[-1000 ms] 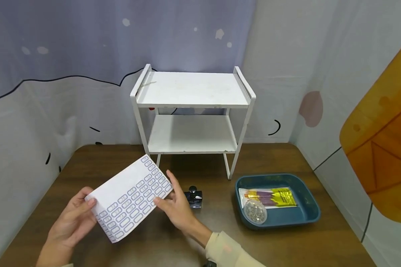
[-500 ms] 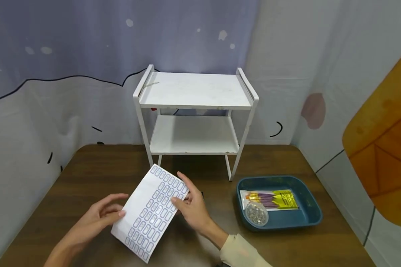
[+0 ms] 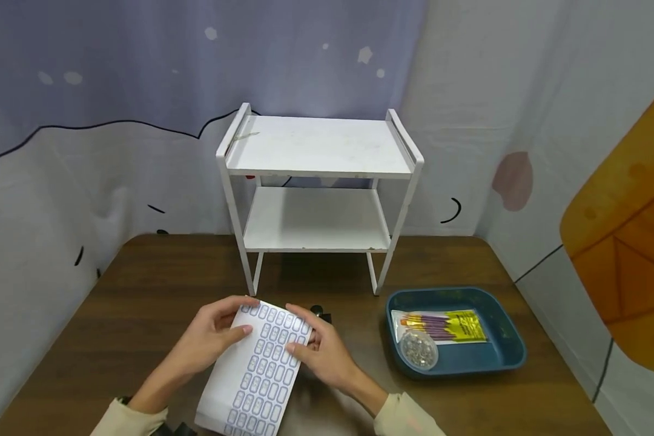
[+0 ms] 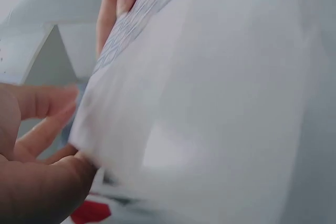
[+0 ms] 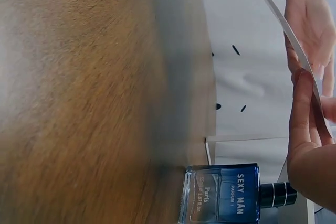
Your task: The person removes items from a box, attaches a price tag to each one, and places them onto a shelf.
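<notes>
Now your left hand and right hand pinch the printed sheet between them.
Your left grip has moved from the sheet's side edge to its far corner, and the sheet has swung straighter toward you; just beyond the right grip stands a bottle reading "SEXY MAN" and "Paris".

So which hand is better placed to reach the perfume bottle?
Right hand, I'd judge: the perfume bottle stands just beyond it; the left hand is farther away. Both hold the printed sheet.
</notes>
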Motion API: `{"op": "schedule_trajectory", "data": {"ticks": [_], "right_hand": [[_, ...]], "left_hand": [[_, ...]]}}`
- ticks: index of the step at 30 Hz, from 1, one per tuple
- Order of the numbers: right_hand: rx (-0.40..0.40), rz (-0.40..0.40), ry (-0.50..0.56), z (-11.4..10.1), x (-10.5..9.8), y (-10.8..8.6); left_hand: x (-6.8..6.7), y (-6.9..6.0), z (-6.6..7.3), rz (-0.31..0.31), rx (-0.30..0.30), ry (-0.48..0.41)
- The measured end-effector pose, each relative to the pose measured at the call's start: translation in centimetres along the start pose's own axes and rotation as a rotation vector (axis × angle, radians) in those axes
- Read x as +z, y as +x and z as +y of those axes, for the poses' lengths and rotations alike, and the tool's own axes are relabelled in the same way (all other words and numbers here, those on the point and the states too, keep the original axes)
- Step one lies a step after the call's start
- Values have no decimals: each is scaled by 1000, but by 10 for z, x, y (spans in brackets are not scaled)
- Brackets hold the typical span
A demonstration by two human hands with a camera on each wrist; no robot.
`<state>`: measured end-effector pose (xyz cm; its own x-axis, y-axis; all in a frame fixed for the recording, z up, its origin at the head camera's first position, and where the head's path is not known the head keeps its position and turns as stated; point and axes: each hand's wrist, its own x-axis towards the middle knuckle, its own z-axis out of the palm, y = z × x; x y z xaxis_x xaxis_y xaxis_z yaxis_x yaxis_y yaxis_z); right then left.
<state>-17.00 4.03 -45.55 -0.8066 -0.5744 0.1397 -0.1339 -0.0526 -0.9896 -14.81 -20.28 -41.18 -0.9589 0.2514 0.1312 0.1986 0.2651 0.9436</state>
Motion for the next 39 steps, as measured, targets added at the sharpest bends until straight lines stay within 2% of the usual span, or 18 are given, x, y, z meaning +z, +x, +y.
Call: {"op": "schedule_trajectory", "data": {"ticks": [5,18,28,39], "right_hand": [[15,-17,14,2,-3,-3],[43,-36,43,-2,-11,-10],[68,-50,78,-2,-14,-12],[98,-39,63,-5,-15,-10]], "left_hand": [[14,8,1,85,-53,-5],[36,16,-3,158,-91,-79],[40,16,0,181,-104,-82],[41,14,1,188,-94,-96]]}}
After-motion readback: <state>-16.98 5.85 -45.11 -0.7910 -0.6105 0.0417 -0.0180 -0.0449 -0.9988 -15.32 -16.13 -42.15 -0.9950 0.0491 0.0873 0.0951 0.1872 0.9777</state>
